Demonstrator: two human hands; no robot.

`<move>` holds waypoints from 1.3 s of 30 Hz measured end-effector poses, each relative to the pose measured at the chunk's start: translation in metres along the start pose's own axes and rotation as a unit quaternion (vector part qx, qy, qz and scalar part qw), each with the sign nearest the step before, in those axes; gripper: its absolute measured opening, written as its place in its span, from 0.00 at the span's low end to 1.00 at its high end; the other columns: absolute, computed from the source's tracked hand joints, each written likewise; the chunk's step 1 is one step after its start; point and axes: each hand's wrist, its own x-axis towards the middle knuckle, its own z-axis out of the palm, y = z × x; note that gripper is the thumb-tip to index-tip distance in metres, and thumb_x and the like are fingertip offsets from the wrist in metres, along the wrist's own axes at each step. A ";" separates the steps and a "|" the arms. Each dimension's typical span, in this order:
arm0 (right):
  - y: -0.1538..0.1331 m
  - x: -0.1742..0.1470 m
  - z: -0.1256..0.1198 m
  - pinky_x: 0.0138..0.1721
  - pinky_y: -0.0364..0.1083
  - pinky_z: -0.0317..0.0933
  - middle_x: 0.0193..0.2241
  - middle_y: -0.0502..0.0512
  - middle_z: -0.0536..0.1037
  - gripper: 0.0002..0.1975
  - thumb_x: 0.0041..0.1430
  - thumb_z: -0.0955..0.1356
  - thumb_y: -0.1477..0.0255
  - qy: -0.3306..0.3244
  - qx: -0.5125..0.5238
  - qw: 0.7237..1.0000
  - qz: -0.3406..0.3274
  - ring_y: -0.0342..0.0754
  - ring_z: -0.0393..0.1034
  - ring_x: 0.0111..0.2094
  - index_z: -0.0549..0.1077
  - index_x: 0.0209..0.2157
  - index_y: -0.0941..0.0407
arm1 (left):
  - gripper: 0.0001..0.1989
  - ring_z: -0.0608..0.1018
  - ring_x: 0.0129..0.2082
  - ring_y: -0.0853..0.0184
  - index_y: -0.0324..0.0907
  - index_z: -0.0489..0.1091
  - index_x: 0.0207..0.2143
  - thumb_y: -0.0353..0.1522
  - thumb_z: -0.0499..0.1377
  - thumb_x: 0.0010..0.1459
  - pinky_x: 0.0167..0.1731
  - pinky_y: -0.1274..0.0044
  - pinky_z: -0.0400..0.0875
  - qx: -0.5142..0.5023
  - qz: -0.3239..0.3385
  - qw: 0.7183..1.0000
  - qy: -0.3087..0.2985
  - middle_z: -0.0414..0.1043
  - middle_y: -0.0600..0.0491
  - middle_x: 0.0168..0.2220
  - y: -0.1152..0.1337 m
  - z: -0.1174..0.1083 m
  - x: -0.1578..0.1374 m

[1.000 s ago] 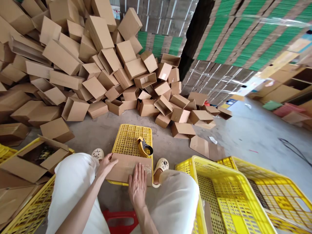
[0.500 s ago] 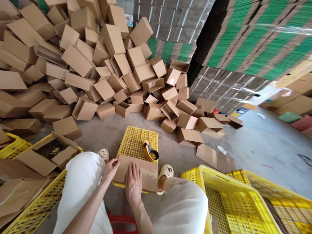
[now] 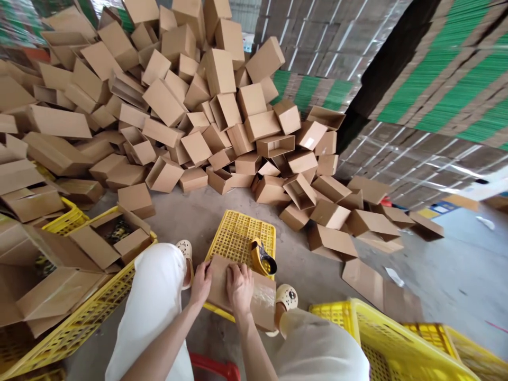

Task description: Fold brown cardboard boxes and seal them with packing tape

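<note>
My right hand (image 3: 239, 286) has curled its fingers, flat earlier. A heap of matte cartons (image 3: 163, 101) slopes beyond the latticed plastic crate (image 3: 232, 233); across its near end lies my oblong carton (image 3: 260, 309), glossy tape (image 3: 266, 290) on top. I'd say I'm pressing it; pressing on calls for steadiness. My left hand (image 3: 201, 283) clamps its left end; whether the right grips, I can't tell. A curved tape dispenser (image 3: 258, 255) sits just beyond.
</note>
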 end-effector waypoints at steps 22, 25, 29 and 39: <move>-0.003 0.028 0.016 0.40 0.45 0.62 0.37 0.54 0.78 0.10 0.72 0.65 0.65 -0.043 0.029 0.999 0.003 0.50 0.74 0.39 0.73 0.37 0.53 | 0.29 0.83 0.43 0.52 0.39 0.79 0.39 0.57 0.62 0.55 0.49 0.65 0.76 -0.182 -0.088 0.978 0.048 0.84 0.44 0.39 0.003 0.000 0.000; -0.018 0.013 0.016 0.42 0.49 0.62 0.40 0.58 0.78 0.11 0.72 0.64 0.62 -0.021 -0.010 1.000 -0.009 0.56 0.72 0.43 0.74 0.42 0.53 | 0.29 0.83 0.45 0.53 0.39 0.79 0.40 0.56 0.63 0.54 0.51 0.64 0.75 -0.202 -0.089 0.974 0.052 0.84 0.43 0.42 0.000 0.001 0.000; -0.038 -0.011 0.018 0.44 0.55 0.63 0.45 0.63 0.79 0.14 0.72 0.64 0.60 -0.024 -0.037 0.999 -0.002 0.61 0.70 0.45 0.76 0.47 0.52 | 0.27 0.83 0.46 0.53 0.40 0.78 0.40 0.55 0.61 0.55 0.52 0.64 0.76 -0.213 -0.087 0.972 0.052 0.84 0.43 0.42 -0.002 0.004 -0.001; -0.027 -0.073 0.026 0.70 0.60 0.51 0.70 0.60 0.66 0.29 0.76 0.59 0.63 -0.009 -0.017 0.995 -0.093 0.57 0.58 0.72 0.59 0.73 0.54 | 0.22 0.82 0.52 0.52 0.41 0.77 0.42 0.49 0.57 0.61 0.58 0.61 0.75 -0.121 -0.054 0.991 0.020 0.83 0.44 0.45 -0.003 -0.003 -0.006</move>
